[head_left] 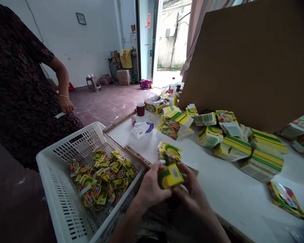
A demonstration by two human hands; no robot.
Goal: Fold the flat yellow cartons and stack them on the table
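Entry: one person, head-camera view; two hands and two forearms show.

- Left hand (152, 189): bare, just right of the near corner of the white basket (66, 202).
- Left forearm (126, 226): unsleeved, beside the basket's right wall, cut off by the lower edge.
- Right hand (195, 197): bare, further right of the basket.
- Right forearm (210, 231): unsleeved, furthest from the basket.
- Fabric (154, 224): grey-brown strip between the forearms; too blurred to identify the garment.

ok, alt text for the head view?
The left hand and right hand hold a small yellow box at the table edge. A white basket of similar boxes sits on their left, flat cartons are stacked on the table, and another person stands behind the basket.
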